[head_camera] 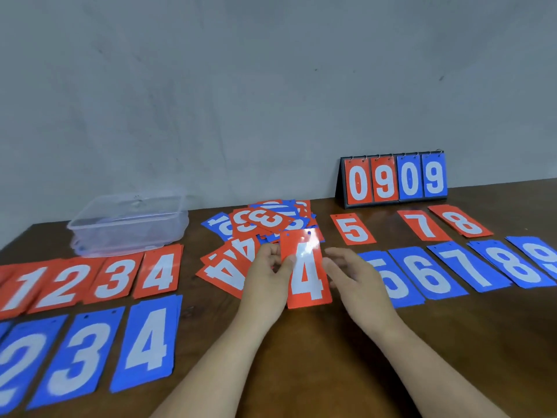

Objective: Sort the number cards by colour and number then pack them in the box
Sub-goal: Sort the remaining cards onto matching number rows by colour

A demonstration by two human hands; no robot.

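My left hand pinches the left edge of a red card numbered 4, held upright over the table's middle. Just right of that card my right hand hovers with relaxed fingers, holding nothing. An unsorted heap of red and blue cards lies behind the hands, with red 4 cards upside down at its front. Sorted red cards 1 to 4 and blue cards 2 to 4 lie at the left. The clear plastic box stands at the back left.
Red cards 5, 7 and 8 lie at the back right, above a row of blue cards 5 to 9. A flip scoreboard reading 0909 stands against the grey wall. The wooden table shows bare between my forearms.
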